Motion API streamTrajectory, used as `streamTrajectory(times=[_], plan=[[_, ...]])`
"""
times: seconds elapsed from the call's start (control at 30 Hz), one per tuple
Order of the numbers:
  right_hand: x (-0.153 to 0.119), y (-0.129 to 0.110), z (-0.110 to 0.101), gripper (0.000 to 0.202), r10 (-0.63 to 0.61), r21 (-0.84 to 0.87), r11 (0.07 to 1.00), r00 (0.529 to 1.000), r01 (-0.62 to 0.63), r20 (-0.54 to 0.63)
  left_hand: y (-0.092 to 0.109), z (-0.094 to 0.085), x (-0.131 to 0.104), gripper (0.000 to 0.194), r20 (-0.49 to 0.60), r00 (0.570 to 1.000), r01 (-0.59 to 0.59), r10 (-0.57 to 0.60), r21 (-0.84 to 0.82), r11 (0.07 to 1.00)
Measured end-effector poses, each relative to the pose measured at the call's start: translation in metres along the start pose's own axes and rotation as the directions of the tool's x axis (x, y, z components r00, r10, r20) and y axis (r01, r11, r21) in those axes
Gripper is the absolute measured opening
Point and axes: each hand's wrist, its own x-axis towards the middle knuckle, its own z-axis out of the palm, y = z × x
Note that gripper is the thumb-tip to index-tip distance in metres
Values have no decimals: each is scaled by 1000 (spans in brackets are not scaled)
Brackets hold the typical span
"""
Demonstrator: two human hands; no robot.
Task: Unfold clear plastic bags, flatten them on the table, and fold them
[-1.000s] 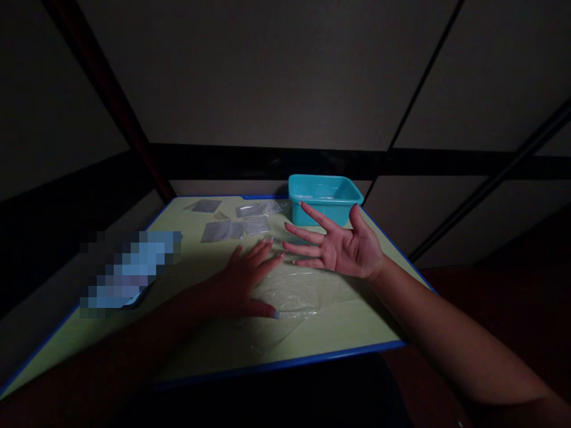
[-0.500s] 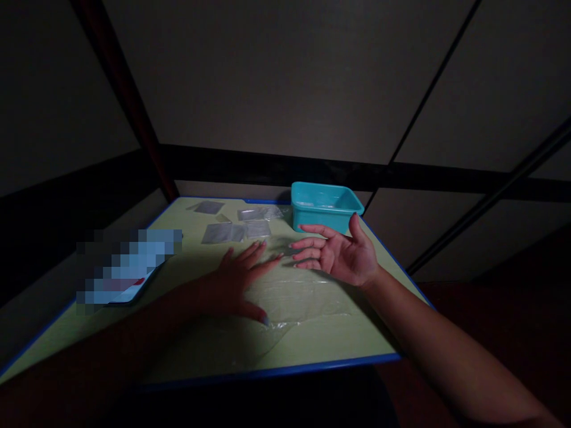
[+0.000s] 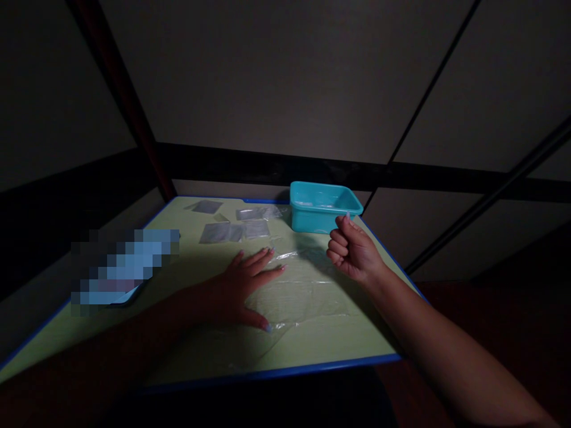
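A clear plastic sheet or bag [image 3: 307, 297] lies spread on the pale green table [image 3: 339, 345]. My left hand [image 3: 245, 288] rests flat near its left side, fingers spread, holding nothing. Above the right part of the plastic, my right hand [image 3: 352, 246] is raised in a loose fist with the thumb on top; nothing shows in it. Just behind that fist stands a turquoise plastic basket [image 3: 319, 220], with something clear at its bottom.
Several small clear packets [image 3: 216, 232] lie at the back left of the table. A blurred-out phone-like device [image 3: 134, 267] is at the left edge. Dark panelled cabinets [image 3: 267, 83] rise behind the table's blue-edged rim.
My right hand has gone from open with fingers stretched to a closed fist and moved slightly right. My left hand has shifted a little towards me, still spread.
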Motion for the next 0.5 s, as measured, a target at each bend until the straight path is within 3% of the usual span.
streamTrajectory(times=[0.23,0.5], plan=[[3,1,-2,52,25,60,998,998,-28,50,-3,2,1,102,-18,1000,-15,15,-18,1000],[2,1,2,42,7,105,994,997,-15,75,-8,4,1,107,56,998,-14,15,-32,999]])
